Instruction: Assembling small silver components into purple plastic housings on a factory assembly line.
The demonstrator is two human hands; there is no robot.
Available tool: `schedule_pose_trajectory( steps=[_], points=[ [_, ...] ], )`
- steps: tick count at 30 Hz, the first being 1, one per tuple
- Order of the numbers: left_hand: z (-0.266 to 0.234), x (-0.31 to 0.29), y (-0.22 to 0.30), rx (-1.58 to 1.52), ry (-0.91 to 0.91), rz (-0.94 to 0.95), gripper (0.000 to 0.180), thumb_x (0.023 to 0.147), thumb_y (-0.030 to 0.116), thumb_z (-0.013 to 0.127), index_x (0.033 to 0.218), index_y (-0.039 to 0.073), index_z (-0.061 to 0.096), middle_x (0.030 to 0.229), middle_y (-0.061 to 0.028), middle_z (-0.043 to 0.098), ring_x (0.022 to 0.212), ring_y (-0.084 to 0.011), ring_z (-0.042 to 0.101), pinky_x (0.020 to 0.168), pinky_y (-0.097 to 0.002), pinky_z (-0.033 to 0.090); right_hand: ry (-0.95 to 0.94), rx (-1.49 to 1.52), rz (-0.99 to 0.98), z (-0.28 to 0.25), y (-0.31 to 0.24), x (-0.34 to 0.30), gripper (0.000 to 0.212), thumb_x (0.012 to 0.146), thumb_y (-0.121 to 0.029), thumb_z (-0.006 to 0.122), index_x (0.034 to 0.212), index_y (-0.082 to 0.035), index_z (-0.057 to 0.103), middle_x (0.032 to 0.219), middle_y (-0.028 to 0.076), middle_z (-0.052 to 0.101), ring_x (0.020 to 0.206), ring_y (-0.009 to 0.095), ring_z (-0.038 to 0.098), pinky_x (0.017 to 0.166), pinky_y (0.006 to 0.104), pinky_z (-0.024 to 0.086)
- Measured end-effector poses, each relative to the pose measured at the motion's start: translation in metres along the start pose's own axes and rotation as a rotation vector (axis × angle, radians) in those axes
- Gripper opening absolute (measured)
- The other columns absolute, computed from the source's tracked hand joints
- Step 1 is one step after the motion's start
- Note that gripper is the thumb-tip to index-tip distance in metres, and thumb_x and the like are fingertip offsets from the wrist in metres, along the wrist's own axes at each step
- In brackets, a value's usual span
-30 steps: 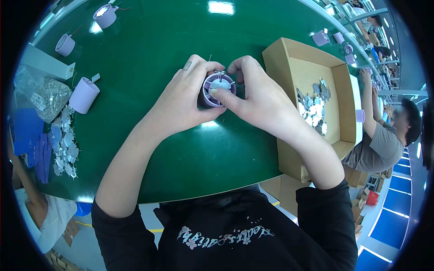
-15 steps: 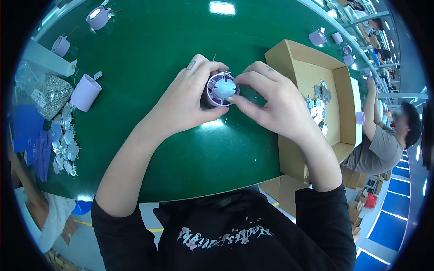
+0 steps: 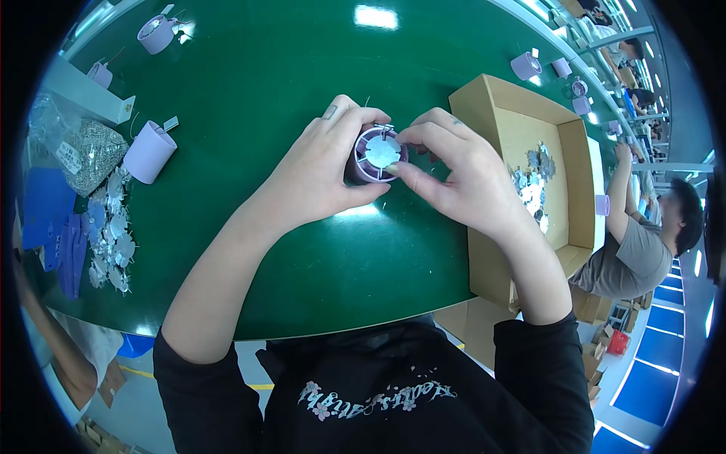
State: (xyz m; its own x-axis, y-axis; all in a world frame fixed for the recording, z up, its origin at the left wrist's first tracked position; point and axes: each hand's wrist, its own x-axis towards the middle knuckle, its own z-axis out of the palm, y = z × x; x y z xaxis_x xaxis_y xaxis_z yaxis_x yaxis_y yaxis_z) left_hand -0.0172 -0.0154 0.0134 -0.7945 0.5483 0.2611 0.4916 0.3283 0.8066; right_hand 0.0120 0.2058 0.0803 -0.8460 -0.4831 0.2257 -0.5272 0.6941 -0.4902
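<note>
My left hand (image 3: 321, 163) is wrapped around a lilac plastic cylinder (image 3: 370, 175), whose open, spoked end faces up on the green table. A silvery notched metal disc (image 3: 383, 152) lies across the middle of that end. My right hand (image 3: 465, 170) comes in from the other side, with thumb and forefinger pinching the disc's right edge beside the cylinder rim. A small metal clip (image 3: 385, 129) shows at the far side of the rim. The left fingers hide much of the cylinder's side.
A cardboard box (image 3: 484, 250) holding metal discs (image 3: 531, 181) stands at right. On the left are a lilac cylinder (image 3: 150, 153), a disc pile (image 3: 112, 234), a bag of small parts (image 3: 94, 155) and blue tools (image 3: 72, 253). A co-worker (image 3: 631, 246) sits at far right.
The metal disc now sits flatter and more centred within the cylinder's end, its notches closer to the spokes. Both hands keep their hold; the whole view has shifted slightly.
</note>
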Motion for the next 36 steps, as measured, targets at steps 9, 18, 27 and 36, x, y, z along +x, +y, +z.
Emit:
schedule_pose_trajectory(
  steps=[9,18,27,36],
  points=[
    [0.0,-0.001,-0.001,0.029,0.0,-0.008,0.069,0.076,0.015,0.088,0.136,0.003,0.056,0.12,-0.0134,0.055,0.116,-0.0316,0.061,0.1,-0.042,0.051,-0.019,0.062,0.072,0.0,-0.002,0.0,0.033,0.094,-0.02,0.077,0.118,-0.002,0.063,0.11,0.015,0.063,0.096,0.033,0.069,0.083,0.0424,0.056],
    [0.001,-0.001,-0.001,0.003,0.017,-0.004,0.077,0.075,0.011,0.088,0.142,0.004,0.049,0.121,-0.0137,0.055,0.114,-0.0315,0.062,0.098,-0.0421,0.052,-0.135,0.207,0.297,0.003,-0.007,0.005,0.033,0.096,-0.022,0.075,0.115,-0.001,0.057,0.108,0.017,0.062,0.094,0.033,0.067,0.084,0.0424,0.056],
    [0.01,-0.002,-0.012,0.115,0.505,0.07,0.071,0.077,0.005,0.086,0.135,0.002,0.045,0.131,-0.0171,0.048,0.116,-0.0293,0.059,0.093,-0.0405,0.052,-0.103,0.045,-0.013,0.012,0.002,0.063,0.033,0.087,-0.022,0.079,0.103,-0.003,0.058,0.097,0.016,0.062,0.091,0.036,0.067,0.079,0.0442,0.057],
    [0.001,0.003,-0.016,-0.071,0.518,-0.036,0.049,0.085,0.002,0.073,0.128,0.003,0.051,0.122,-0.0188,0.051,0.104,-0.0316,0.058,0.09,-0.0421,0.051,0.053,-0.145,-0.057,0.081,0.068,0.272,0.047,0.088,-0.041,0.078,0.1,0.001,0.062,0.094,0.018,0.068,0.09,0.033,0.07,0.079,0.0425,0.057]
  ],
)
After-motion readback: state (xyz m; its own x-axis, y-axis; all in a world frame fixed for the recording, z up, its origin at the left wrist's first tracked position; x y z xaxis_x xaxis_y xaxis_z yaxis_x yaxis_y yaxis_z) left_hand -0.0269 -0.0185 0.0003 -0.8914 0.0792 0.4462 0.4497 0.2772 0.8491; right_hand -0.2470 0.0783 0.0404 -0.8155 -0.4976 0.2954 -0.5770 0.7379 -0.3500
